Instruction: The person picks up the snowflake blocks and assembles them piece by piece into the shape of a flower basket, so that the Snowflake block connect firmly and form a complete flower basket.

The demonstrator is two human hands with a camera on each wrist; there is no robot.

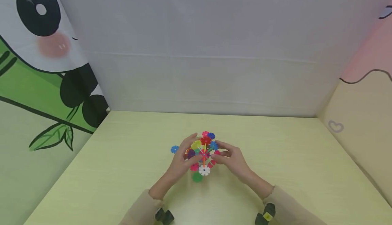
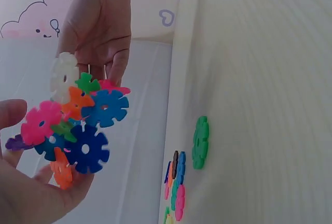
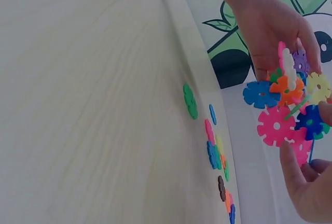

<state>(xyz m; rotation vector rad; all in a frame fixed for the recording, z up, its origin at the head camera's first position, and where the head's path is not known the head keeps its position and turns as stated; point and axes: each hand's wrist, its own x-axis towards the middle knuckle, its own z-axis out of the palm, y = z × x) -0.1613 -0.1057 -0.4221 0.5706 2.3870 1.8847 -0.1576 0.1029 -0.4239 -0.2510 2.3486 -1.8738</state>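
Note:
A cluster of interlocking snowflake discs (image 1: 203, 154), in pink, white, blue, orange, yellow and other colours, is held up over the table between both hands. My left hand (image 1: 180, 157) grips its left side, the thumb across the front and the fingers behind. On the right side, my right hand (image 1: 235, 159) pinches the edge of the cluster between thumb and fingers, by a pink disc (image 1: 216, 153). From the left wrist view, a dark blue disc (image 2: 87, 149) faces the camera. A large pink disc (image 3: 276, 126) shows near the right fingertips in the right wrist view.
Loose discs lie on the pale table (image 1: 122, 184) below and beyond the cluster. Among them are a green disc (image 1: 197, 177) nearer the body and a blue disc (image 1: 175, 149) to the left. A grey-white wall panel (image 1: 196, 82) stands along the back edge, with printed side panels.

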